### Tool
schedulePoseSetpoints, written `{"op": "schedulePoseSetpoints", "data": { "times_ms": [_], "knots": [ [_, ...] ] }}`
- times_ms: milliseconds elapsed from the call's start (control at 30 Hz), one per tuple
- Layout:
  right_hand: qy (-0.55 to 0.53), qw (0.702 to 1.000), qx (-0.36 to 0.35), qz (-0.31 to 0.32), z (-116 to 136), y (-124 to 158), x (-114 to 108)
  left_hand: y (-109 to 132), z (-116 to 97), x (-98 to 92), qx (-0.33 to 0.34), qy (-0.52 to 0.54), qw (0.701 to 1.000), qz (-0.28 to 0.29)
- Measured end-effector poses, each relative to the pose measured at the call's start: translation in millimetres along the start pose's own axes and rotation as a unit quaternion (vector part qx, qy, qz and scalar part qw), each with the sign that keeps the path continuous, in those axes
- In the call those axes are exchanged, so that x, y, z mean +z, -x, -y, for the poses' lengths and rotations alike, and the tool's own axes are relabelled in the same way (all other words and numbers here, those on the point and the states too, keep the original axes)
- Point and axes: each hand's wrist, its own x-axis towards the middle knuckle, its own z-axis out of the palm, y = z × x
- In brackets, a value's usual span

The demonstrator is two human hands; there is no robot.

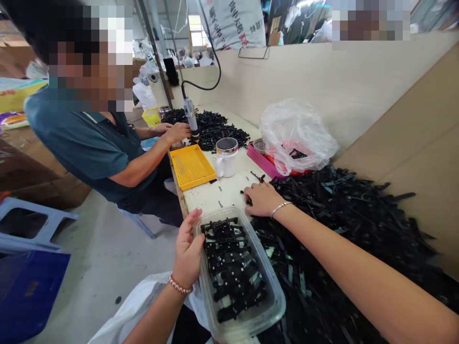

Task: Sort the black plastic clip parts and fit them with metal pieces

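My left hand (189, 251) grips the left rim of a clear plastic container (276, 298), thumb over the edge. Inside it lie rows of black plastic parts (233, 267) dotted with small shiny pins or screws. Beyond the container's far end, my right hand (263, 198) is lowered to the tabletop with its fingers curled down. A small black part (248, 201) shows at those fingertips; the hand partly hides it. Just past the knuckles lies another thin black part (257, 177). A large heap of black strips (344, 215) spreads beneath my right forearm.
A white lidded mug (226, 165) and a yellow perforated tray (191, 167) stand farther along the table. A pink tray (263, 162) sits under a clear plastic bag (297, 129). At left, a co-worker (107, 153) works by a hanging electric screwdriver (191, 117) and another black heap (222, 131).
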Motion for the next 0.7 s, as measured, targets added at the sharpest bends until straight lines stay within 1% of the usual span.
{"op": "schedulePoseSetpoints", "data": {
  "times_ms": [100, 200, 300, 367, 467, 533, 600, 633, 700],
  "knots": [
    [-0.001, 0.999, -0.049, 0.006, 0.9, 38.5, -9.3, -2.8, -3.7, -0.2, -0.024, -0.002, 0.999, 0.027],
    [-0.02, 0.995, -0.094, -0.006, 2.1, 87.3, -16.0, -5.4, -8.3, 2.1, -0.045, 0.043, 0.998, 0.023],
    [-0.058, 0.992, -0.113, -0.011, 3.7, 137.3, -17.3, -7.5, -13.5, 5.1, -0.049, 0.112, 0.992, 0.006],
    [-0.064, 0.991, -0.114, -0.015, 4.1, 166.4, -16.6, -9.5, -19.0, 4.6, -0.052, 0.144, 0.988, -0.004],
    [-0.054, 0.992, -0.107, -0.026, 1.4, 197.5, -20.6, -15.0, -33.1, -3.6, -0.059, 0.166, 0.984, -0.005],
    [-0.06, 0.992, -0.106, -0.021, -2.0, 206.3, -29.6, -20.2, -46.6, -13.8, -0.061, 0.177, 0.982, -0.007],
    [-0.066, 0.992, -0.103, -0.007, -4.4, 202.3, -42.1, -25.3, -62.8, -26.3, -0.07, 0.204, 0.976, -0.028],
    [-0.064, 0.993, -0.099, -0.002, -4.4, 195.1, -48.1, -27.4, -71.5, -33.0, -0.077, 0.218, 0.972, -0.045],
    [-0.053, 0.995, -0.082, -0.007, -0.8, 170.6, -55.9, -29.6, -89.3, -46.7, -0.086, 0.234, 0.965, -0.085]
  ]
}}
